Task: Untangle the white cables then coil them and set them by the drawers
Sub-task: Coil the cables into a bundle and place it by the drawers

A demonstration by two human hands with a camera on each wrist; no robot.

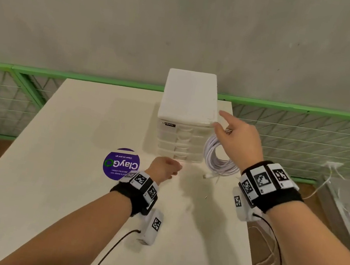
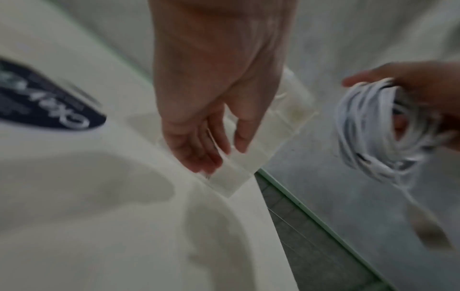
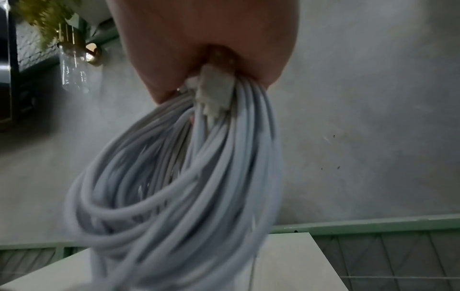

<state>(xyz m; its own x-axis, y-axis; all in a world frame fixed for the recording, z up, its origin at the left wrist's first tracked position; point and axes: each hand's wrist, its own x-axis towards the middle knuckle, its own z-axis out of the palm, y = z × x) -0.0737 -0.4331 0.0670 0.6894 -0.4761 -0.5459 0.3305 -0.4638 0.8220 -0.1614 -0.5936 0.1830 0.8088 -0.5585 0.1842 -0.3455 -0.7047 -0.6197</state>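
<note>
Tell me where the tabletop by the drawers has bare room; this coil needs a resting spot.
Bare table lies right of the drawers, under the coil that the right hand holds, out to the table's right edge. Left of the drawers is also bare, back from the purple sticker. The front is crowded: the left hand is there.

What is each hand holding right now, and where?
Right hand grips the coiled white cables at the top of the loops; left hand holds nothing.

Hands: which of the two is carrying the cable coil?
The right hand: the white coil hangs from its fingers beside the drawers. The left hand holds nothing.
</note>
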